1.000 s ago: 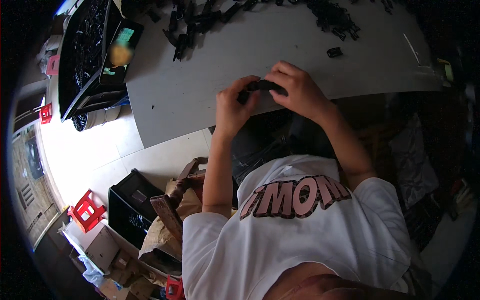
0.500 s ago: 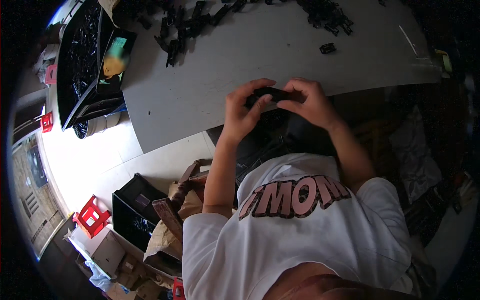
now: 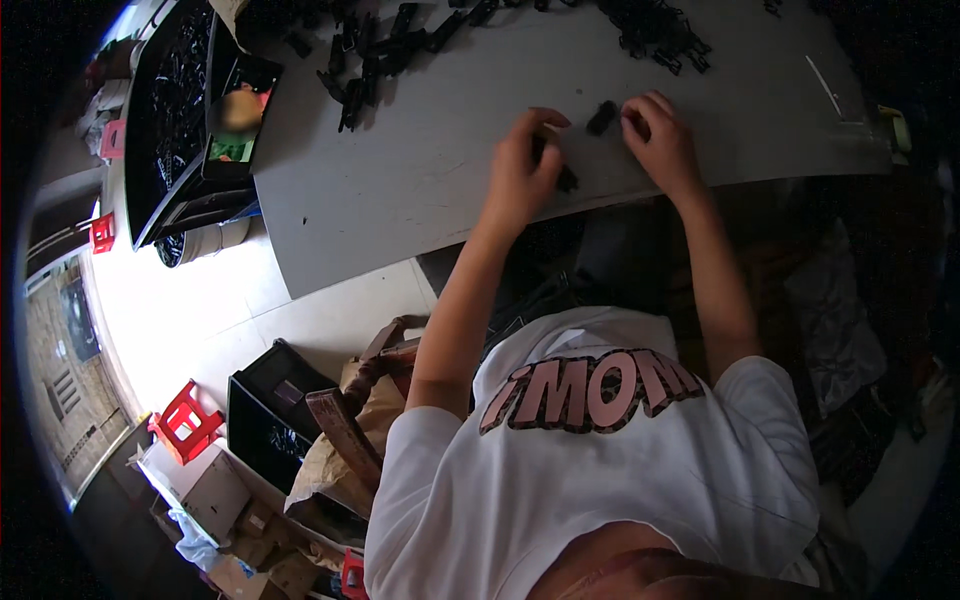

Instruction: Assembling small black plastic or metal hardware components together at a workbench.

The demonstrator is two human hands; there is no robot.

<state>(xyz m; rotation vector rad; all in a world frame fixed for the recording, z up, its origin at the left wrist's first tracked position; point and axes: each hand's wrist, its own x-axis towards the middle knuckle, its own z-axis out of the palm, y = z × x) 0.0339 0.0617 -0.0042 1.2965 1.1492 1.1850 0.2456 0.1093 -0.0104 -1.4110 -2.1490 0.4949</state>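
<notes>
My left hand (image 3: 522,172) is over the near part of the grey table, closed around a dark, elongated black part (image 3: 566,180). Most of that part is hidden by my fingers; one end shows below them. Farther right, my right hand (image 3: 662,145) hovers with its fingers loosely bent and the fingertips a little apart, and I see nothing between them. Just left of those fingertips is a small black piece (image 3: 601,118), slightly blurred and apart from both hands.
Loose black parts (image 3: 395,45) are strewn along the far left of the table (image 3: 400,180), with another heap (image 3: 655,35) at far right. A phone-like screen (image 3: 238,120) leans against a black bin (image 3: 170,110) full of parts. Below left are a red stool (image 3: 187,422) and a wooden chair arm (image 3: 345,435).
My hands have parted and moved farther over the table. The black part stays in my left hand. A small black piece now lies between the hands; the one seen farther right is gone from its spot.
</notes>
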